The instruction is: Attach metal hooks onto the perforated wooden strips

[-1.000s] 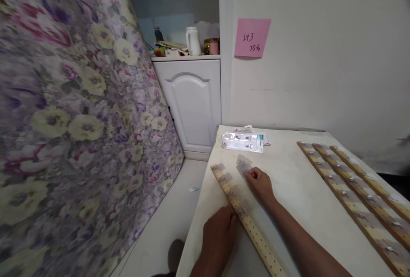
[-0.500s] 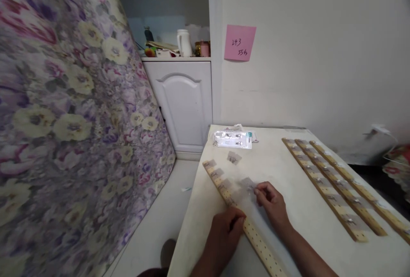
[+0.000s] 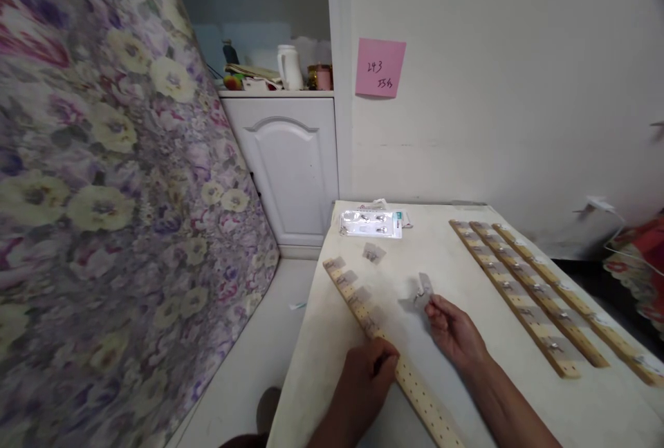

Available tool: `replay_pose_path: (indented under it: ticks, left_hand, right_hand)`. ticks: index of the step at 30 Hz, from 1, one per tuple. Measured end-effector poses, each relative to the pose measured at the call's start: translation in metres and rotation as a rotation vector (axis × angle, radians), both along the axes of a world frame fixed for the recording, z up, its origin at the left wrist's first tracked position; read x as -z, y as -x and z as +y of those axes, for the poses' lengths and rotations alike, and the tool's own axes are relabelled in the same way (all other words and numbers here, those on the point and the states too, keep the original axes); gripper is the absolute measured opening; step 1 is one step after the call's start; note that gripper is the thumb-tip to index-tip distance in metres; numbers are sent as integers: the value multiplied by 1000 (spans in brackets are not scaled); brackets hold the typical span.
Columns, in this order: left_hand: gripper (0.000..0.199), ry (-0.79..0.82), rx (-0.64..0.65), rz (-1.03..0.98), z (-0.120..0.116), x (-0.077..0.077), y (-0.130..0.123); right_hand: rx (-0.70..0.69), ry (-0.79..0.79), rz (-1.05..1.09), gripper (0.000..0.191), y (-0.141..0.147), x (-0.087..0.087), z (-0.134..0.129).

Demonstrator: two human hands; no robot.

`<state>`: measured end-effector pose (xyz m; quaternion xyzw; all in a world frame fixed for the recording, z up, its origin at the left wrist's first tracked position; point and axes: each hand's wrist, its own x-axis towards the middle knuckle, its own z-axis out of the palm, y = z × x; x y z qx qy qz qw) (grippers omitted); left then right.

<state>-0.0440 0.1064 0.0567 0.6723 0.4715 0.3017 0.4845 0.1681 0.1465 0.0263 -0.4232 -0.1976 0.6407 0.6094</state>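
A long wooden strip with rows of holes [image 3: 422, 398] lies slantwise on the white table. Several small clear cards with metal pieces sit along its far part. My left hand [image 3: 366, 379] is closed over the strip near its middle, fingers pinched on its edge. Above the tabletop, to the right of the strip, my right hand [image 3: 456, 330] pinches a clear plastic card with a small metal hook-like piece [image 3: 424, 287], tilted upright. Another such clear card [image 3: 373, 252] rests beyond the strip's far end.
Three more wooden strips [image 3: 523, 289] bearing cards and metal pieces lie at the right. A clear blister pack [image 3: 371, 222] is at the table's back edge. A floral curtain [image 3: 124, 213] hangs at left, and a pink note [image 3: 380, 68] is on the wall.
My right hand has lifted the clear card from near the tabletop and moved slightly right, turning it upright. My left hand stays on the strip. The view has shifted a little.
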Motion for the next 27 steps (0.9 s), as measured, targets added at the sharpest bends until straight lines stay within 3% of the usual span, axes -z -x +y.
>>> replay_pose_path:
  ticks: [11,16,23,27]
  left_hand:
    - [16,22,40,10,2,4,-5]
    - [18,18,48,17,1,2,-6]
    - [16,18,62,29,-2,1,-4]
    - [17,10,57,14,-2,0,-3]
  right_hand:
    - [-142,54,242,15,-9,0,1]
    - [-146,21,-78,18,-8,2,-2]
    - [21,3,-473,27,-24,5,1]
    - [115,-148,-633,30,-19,-3,-4]
